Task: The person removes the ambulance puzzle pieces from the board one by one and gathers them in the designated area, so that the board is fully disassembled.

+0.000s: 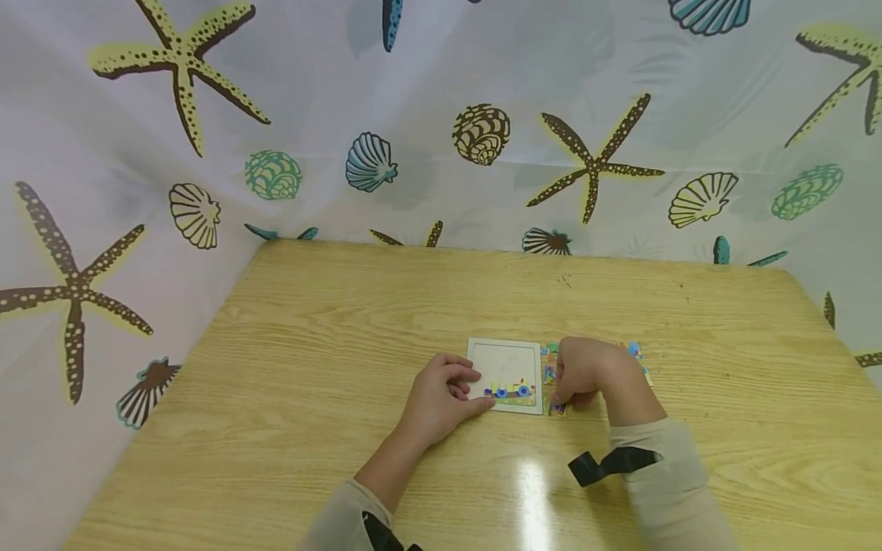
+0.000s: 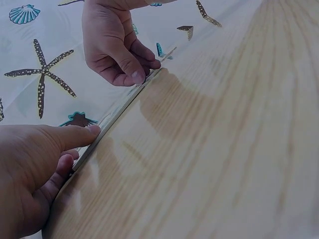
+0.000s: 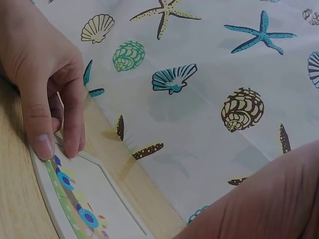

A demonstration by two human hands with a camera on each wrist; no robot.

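A square white puzzle tray (image 1: 506, 358) lies on the table, a strip of joined pieces (image 1: 511, 393) with a yellow and blue vehicle picture along its near edge. My left hand (image 1: 443, 399) grips the tray's left side; in the left wrist view its thumb (image 2: 79, 137) presses the rim, other fingers curled alongside. Just right of the tray, my right hand (image 1: 589, 375) is bent down with thumb and fingers together, pinching a small colourful puzzle piece (image 1: 559, 411) that the fingers partly hide. Loose puzzle pieces (image 1: 550, 374) lie beside the tray, partly under that hand.
More loose pieces (image 1: 634, 350) show beyond the right hand. The wooden table (image 1: 331, 321) meets a white curtain (image 1: 427, 69) printed with shells and starfish at its back and sides. Both sleeves carry black straps (image 1: 623, 461).
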